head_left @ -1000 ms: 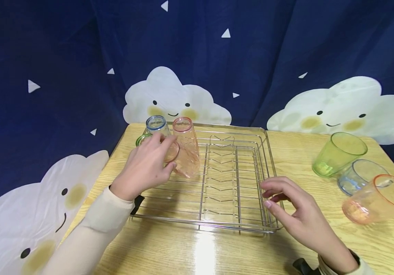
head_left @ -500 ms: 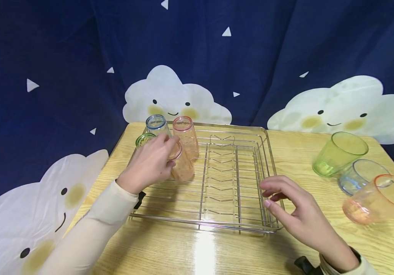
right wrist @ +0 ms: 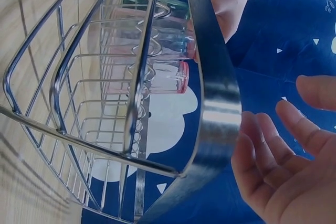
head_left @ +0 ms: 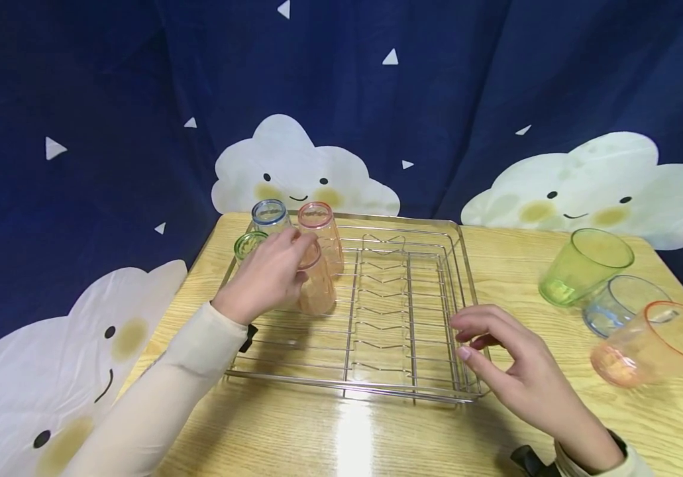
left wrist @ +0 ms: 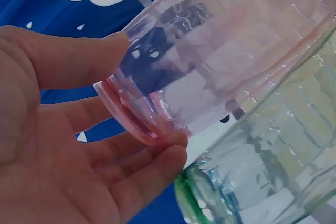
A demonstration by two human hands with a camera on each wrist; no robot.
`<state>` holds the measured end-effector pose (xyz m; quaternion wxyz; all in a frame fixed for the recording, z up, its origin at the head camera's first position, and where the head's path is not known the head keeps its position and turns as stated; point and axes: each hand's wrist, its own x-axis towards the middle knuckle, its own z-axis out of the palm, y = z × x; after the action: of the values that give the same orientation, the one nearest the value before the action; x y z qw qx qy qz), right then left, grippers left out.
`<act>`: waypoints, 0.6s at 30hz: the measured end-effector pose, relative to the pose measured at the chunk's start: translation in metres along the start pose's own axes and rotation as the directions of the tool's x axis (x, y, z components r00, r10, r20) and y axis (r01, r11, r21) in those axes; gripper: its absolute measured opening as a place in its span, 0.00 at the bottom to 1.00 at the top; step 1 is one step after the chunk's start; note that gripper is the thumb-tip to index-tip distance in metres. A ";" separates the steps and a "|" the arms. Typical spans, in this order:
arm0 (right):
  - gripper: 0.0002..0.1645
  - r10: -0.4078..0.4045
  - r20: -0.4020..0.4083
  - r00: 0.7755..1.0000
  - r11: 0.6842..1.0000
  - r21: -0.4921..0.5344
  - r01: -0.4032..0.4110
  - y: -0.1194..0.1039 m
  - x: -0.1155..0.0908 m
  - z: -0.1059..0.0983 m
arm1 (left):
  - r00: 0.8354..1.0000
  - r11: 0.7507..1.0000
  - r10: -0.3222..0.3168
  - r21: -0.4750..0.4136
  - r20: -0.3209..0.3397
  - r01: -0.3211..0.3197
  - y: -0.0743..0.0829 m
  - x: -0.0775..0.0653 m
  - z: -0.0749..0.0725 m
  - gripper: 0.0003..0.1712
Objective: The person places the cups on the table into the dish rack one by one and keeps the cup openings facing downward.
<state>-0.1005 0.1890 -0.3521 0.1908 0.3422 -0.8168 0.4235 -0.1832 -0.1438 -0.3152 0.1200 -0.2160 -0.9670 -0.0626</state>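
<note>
In the head view my left hand [head_left: 266, 278] reaches over the left part of a wire dish rack [head_left: 353, 385]. Thumb and fingers grip the base of an upside-down pink glass [head_left: 318, 291], seen closely as a clear pink tumbler [left wrist: 210, 72] in the left wrist view. Upturned around it are a green-based glass [head_left: 248, 244], a blue-based glass [head_left: 269, 213] and another pink glass [head_left: 330, 242]. The hand partly hides the green-based one. My right hand [head_left: 514, 368] hovers by the rack's right edge, fingers loosely bent, holding nothing.
On the wooden table [head_left: 281, 430], right of the rack, lie a green tumbler [head_left: 582, 268], a blue tumbler [head_left: 606, 315] and an orange tumbler [head_left: 633, 351], tilted on their sides. A dark blue cloth [head_left: 341, 73] with clouds hangs behind.
My left hand has drawn the held pink glass slightly toward me and stood it more upright, apart from the pink glass behind. The right hand stays put.
</note>
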 end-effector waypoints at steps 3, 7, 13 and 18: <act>0.30 0.007 0.003 1.000 1.000 -0.009 -0.007 0.000 0.000 -0.001 | 1.000 1.000 -0.010 -0.008 0.003 0.010 -0.001 0.001 0.002 0.29; 0.29 0.008 0.007 1.000 1.000 -0.004 -0.008 0.000 0.000 0.000 | 0.999 1.000 -0.025 0.002 0.019 0.025 -0.001 0.001 0.003 0.30; 0.29 0.008 0.011 1.000 1.000 0.004 -0.009 0.000 0.001 0.001 | 0.999 0.999 -0.050 0.008 0.014 0.050 0.000 0.002 0.005 0.29; 0.29 0.010 0.014 1.000 1.000 0.007 -0.010 0.000 0.002 0.002 | 0.999 0.999 -0.052 -0.011 -0.007 0.052 0.000 0.003 0.007 0.27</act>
<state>-0.1019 0.1866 -0.3525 0.1815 0.3416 -0.8185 0.4248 -0.1869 -0.1414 -0.3215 0.1205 -0.1914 -0.9714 -0.0718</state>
